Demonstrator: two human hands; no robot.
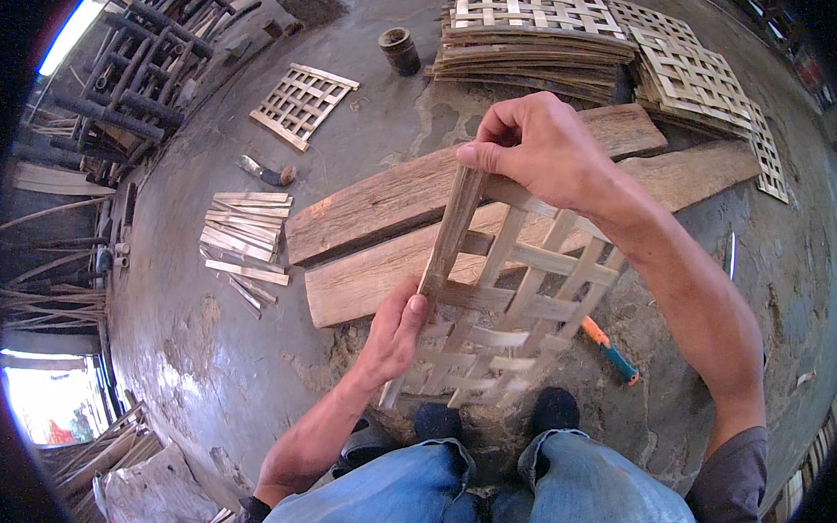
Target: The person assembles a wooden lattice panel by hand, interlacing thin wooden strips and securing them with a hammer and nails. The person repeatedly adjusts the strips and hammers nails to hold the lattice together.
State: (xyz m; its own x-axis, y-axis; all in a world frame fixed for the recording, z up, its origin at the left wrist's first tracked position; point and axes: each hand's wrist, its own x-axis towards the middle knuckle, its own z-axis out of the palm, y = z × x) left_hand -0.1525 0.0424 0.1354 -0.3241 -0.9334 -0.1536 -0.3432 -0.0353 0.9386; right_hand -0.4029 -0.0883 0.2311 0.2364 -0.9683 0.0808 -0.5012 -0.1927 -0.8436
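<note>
Above the floor in front of my knees I hold a woven lattice panel (546, 259) of flat pale strips, tilted and partly blurred at its lower end. My left hand (393, 339) is closed on the panel's left edge strip, thumb pressed on it about halfway down. At the top corner my right hand (542, 151) pinches the same edge, fingers curled. Two thick wooden planks (384, 203) lie side by side beneath the panel, partly hidden by it. A tool with an orange and teal handle (611, 349) lies right of the panel's lower part.
Loose flat strips (244, 237) lie on the left floor, below a short knife (272, 172). A finished-looking lattice (304, 103) lies farther off, left of a brown cylindrical container (400, 51). Stacked lattice panels (536, 58) stand at the back right. Dark poles (135, 76) crowd the far left.
</note>
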